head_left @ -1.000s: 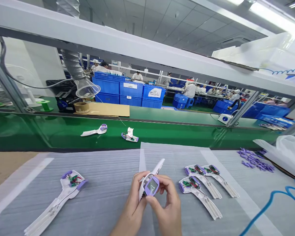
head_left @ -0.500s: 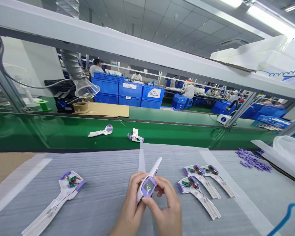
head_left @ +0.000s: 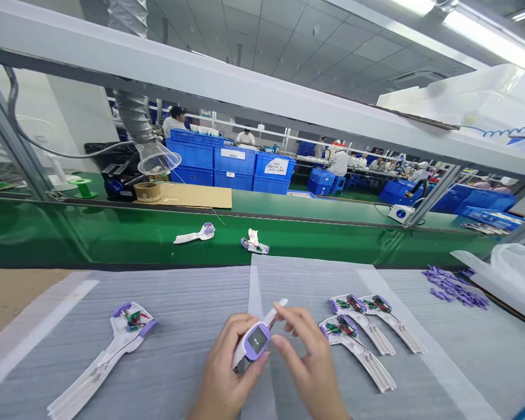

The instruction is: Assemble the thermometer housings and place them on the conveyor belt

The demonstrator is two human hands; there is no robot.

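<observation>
Head view: the left hand (head_left: 225, 359) grips a white plastic device with a purple-framed, glossy diamond-shaped screen (head_left: 256, 341), held above a pale, finely ribbed sheet (head_left: 192, 326). The fingers of the right hand (head_left: 308, 356) stand parted, the index finger at the device's slim handle. A loose left grip could let the smooth casing slip; a sideways sweep of the right hand could knock the nearest open white half-shell with exposed thin wires (head_left: 367, 363).
</observation>
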